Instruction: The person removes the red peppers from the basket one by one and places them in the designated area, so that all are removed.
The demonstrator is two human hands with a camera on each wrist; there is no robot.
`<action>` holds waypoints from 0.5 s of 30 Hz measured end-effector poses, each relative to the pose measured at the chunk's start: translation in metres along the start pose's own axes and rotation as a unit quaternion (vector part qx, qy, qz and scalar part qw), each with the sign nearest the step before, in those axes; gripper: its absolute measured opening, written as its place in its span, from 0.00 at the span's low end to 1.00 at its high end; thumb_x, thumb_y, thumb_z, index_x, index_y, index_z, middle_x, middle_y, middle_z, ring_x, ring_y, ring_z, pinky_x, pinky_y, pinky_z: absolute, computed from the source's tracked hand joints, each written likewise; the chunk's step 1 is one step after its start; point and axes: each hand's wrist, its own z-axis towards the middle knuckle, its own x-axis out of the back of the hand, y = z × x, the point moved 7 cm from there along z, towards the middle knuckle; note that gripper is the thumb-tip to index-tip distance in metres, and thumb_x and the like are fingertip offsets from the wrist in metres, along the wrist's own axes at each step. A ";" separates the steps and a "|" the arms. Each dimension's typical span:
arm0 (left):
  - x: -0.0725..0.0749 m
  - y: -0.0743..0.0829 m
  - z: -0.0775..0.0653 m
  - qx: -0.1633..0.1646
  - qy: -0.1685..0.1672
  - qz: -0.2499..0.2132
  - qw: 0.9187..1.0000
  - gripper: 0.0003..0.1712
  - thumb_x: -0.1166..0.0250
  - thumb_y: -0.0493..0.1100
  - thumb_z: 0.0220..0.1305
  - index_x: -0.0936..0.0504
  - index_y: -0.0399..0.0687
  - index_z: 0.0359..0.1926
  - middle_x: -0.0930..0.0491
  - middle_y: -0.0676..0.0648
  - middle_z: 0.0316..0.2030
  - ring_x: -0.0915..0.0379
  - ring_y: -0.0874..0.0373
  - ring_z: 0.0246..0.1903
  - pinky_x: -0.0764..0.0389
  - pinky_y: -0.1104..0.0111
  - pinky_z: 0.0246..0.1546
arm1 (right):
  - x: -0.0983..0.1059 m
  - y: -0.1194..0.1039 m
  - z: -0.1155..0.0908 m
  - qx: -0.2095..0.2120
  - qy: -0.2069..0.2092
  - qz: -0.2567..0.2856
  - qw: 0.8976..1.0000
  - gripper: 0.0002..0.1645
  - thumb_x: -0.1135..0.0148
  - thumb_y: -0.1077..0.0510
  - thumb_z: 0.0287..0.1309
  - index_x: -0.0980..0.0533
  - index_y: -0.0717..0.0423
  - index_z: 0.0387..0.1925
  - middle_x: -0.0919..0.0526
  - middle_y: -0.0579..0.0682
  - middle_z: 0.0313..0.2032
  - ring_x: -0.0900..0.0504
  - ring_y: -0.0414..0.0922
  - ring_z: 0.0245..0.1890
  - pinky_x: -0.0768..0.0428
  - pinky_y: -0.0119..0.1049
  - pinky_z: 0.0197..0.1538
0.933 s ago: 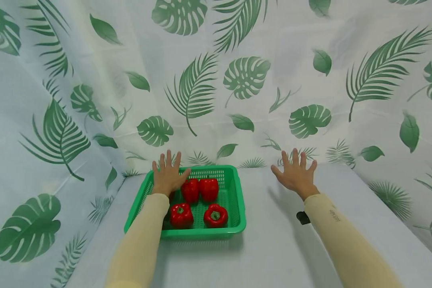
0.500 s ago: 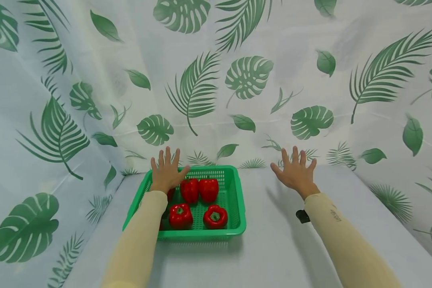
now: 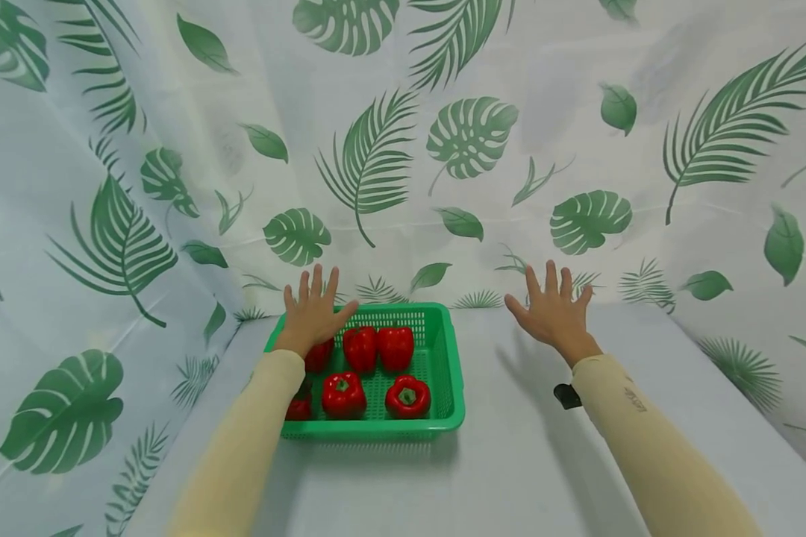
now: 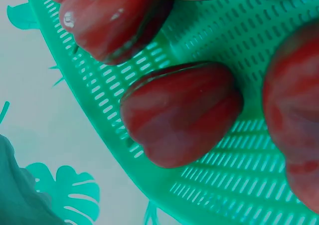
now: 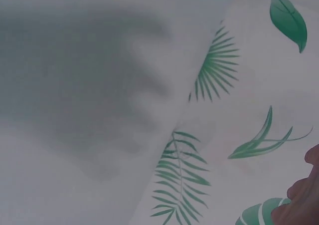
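My left hand [image 3: 311,317] is held over the left part of a green plastic basket [image 3: 448,373], fingers straight and spread, holding nothing. Several red bell peppers lie in the basket; one bell pepper [image 3: 407,397] sits at its front right, another bell pepper [image 3: 344,395] beside it. Part of the left side is hidden under my hand and sleeve. The left wrist view looks down on a bell pepper [image 4: 182,115] near the slotted basket wall. Right of the basket, my right hand [image 3: 554,312] hovers over the white table with fingers fanned out; its shadow falls below in the right wrist view.
The white table [image 3: 497,462] runs back to a leaf-printed curtain [image 3: 470,224], which also hangs on the left and right sides. A small black object [image 3: 567,396] shows beside the right sleeve.
My left forearm has shifted left relative to the basket, uncovering more peppers on its left side. Both hands stay spread and raised. The head view has shifted slightly.
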 end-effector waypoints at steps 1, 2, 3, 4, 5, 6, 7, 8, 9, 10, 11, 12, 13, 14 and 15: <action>0.002 0.001 -0.002 0.001 -0.003 -0.002 1.000 0.51 0.55 0.70 0.80 0.62 0.49 0.88 0.71 0.36 0.85 0.77 0.33 0.83 0.73 0.32 0.75 | 0.002 -0.003 -0.001 0.002 0.003 -0.007 1.000 0.55 0.60 0.28 0.77 0.55 0.60 0.86 0.68 0.74 0.82 0.69 0.76 0.80 0.73 0.83 0.69; 0.003 0.001 -0.004 0.001 -0.007 -0.004 1.000 0.51 0.55 0.69 0.80 0.62 0.49 0.88 0.71 0.36 0.85 0.77 0.33 0.83 0.73 0.32 0.75 | 0.003 -0.005 -0.003 0.005 0.007 -0.012 1.000 0.55 0.60 0.28 0.77 0.55 0.60 0.86 0.67 0.74 0.82 0.69 0.76 0.80 0.72 0.82 0.69; 0.002 0.001 -0.005 0.003 -0.012 -0.002 1.000 0.52 0.55 0.70 0.80 0.62 0.49 0.88 0.71 0.36 0.85 0.78 0.33 0.83 0.73 0.32 0.75 | 0.004 -0.008 -0.005 0.007 0.008 -0.018 1.000 0.55 0.60 0.27 0.77 0.54 0.59 0.86 0.67 0.73 0.82 0.69 0.75 0.80 0.72 0.82 0.70; 0.002 0.000 -0.006 0.004 -0.016 0.000 1.000 0.52 0.55 0.70 0.80 0.63 0.50 0.88 0.72 0.36 0.85 0.79 0.34 0.83 0.74 0.32 0.75 | 0.004 -0.011 -0.006 0.009 0.010 -0.024 1.000 0.55 0.59 0.27 0.77 0.54 0.59 0.86 0.67 0.73 0.83 0.69 0.75 0.80 0.73 0.82 0.70; 0.000 -0.001 -0.007 0.004 -0.019 0.006 1.000 0.52 0.55 0.70 0.80 0.64 0.50 0.88 0.71 0.36 0.85 0.79 0.34 0.83 0.73 0.32 0.75 | 0.005 -0.013 -0.008 0.012 0.011 -0.030 0.999 0.54 0.59 0.27 0.77 0.54 0.58 0.86 0.66 0.72 0.83 0.69 0.75 0.81 0.72 0.81 0.70; -0.001 -0.002 -0.008 0.004 -0.022 0.008 1.000 0.52 0.56 0.71 0.80 0.64 0.50 0.88 0.71 0.36 0.85 0.80 0.34 0.83 0.73 0.32 0.75 | 0.004 -0.016 -0.010 0.014 0.012 -0.037 0.999 0.54 0.59 0.27 0.76 0.53 0.58 0.86 0.66 0.72 0.83 0.68 0.75 0.81 0.72 0.81 0.70; -0.001 -0.002 -0.009 0.003 -0.024 0.008 1.000 0.52 0.56 0.71 0.80 0.64 0.50 0.88 0.71 0.36 0.85 0.80 0.34 0.83 0.73 0.32 0.75 | 0.004 -0.018 -0.011 0.016 0.013 -0.041 0.999 0.54 0.59 0.27 0.76 0.53 0.57 0.86 0.66 0.72 0.83 0.68 0.75 0.81 0.72 0.81 0.70; -0.003 -0.003 -0.010 0.002 -0.025 0.013 1.000 0.52 0.57 0.72 0.80 0.65 0.51 0.88 0.72 0.36 0.85 0.80 0.34 0.83 0.73 0.32 0.75 | 0.003 -0.020 -0.012 0.018 0.015 -0.042 0.999 0.54 0.58 0.27 0.77 0.53 0.57 0.86 0.65 0.72 0.83 0.68 0.75 0.81 0.72 0.81 0.70; -0.003 -0.003 -0.011 0.001 -0.028 0.017 0.999 0.52 0.58 0.72 0.80 0.66 0.51 0.88 0.72 0.37 0.85 0.80 0.35 0.83 0.73 0.32 0.75 | 0.003 -0.022 -0.014 0.020 0.015 -0.042 0.999 0.54 0.58 0.28 0.77 0.53 0.57 0.86 0.65 0.72 0.83 0.67 0.75 0.81 0.72 0.81 0.70; -0.003 -0.002 -0.012 0.000 -0.028 0.017 0.999 0.52 0.58 0.72 0.80 0.66 0.51 0.88 0.72 0.37 0.85 0.80 0.35 0.83 0.73 0.32 0.75 | 0.003 -0.024 -0.015 0.022 0.016 -0.041 0.999 0.54 0.58 0.28 0.77 0.54 0.57 0.86 0.65 0.71 0.83 0.67 0.74 0.81 0.73 0.81 0.71; 0.000 0.000 -0.014 -0.003 -0.026 0.015 1.000 0.52 0.57 0.72 0.80 0.65 0.51 0.88 0.72 0.37 0.85 0.79 0.34 0.83 0.73 0.31 0.75 | 0.003 -0.025 -0.016 0.023 0.016 -0.038 0.999 0.54 0.57 0.28 0.77 0.54 0.57 0.86 0.65 0.71 0.83 0.66 0.74 0.81 0.73 0.81 0.71; 0.004 0.002 -0.017 -0.005 -0.023 0.009 1.000 0.52 0.56 0.71 0.80 0.65 0.50 0.88 0.72 0.36 0.85 0.79 0.34 0.83 0.73 0.31 0.75 | 0.003 -0.027 -0.018 0.024 0.016 -0.035 0.999 0.54 0.57 0.28 0.77 0.54 0.56 0.87 0.65 0.71 0.83 0.66 0.74 0.81 0.73 0.81 0.71; 0.007 0.004 -0.020 -0.009 -0.020 0.005 1.000 0.52 0.55 0.71 0.80 0.64 0.50 0.88 0.72 0.37 0.85 0.79 0.34 0.83 0.73 0.31 0.75 | 0.003 -0.028 -0.019 0.025 0.015 -0.032 0.999 0.54 0.57 0.28 0.77 0.55 0.56 0.87 0.65 0.71 0.83 0.65 0.74 0.81 0.72 0.81 0.71; 0.012 0.006 -0.023 -0.012 -0.017 0.000 1.000 0.52 0.54 0.70 0.80 0.64 0.49 0.88 0.72 0.37 0.85 0.79 0.34 0.83 0.73 0.31 0.75 | 0.003 -0.030 -0.021 0.025 0.014 -0.028 0.999 0.54 0.57 0.28 0.77 0.55 0.56 0.87 0.65 0.71 0.83 0.65 0.74 0.81 0.72 0.80 0.71; 0.017 0.008 -0.026 -0.015 -0.015 -0.006 1.000 0.52 0.54 0.70 0.80 0.63 0.49 0.88 0.72 0.37 0.85 0.79 0.35 0.83 0.73 0.31 0.75 | 0.004 -0.031 -0.022 0.026 0.014 -0.024 0.999 0.54 0.57 0.28 0.77 0.55 0.56 0.87 0.65 0.71 0.83 0.64 0.74 0.81 0.71 0.80 0.71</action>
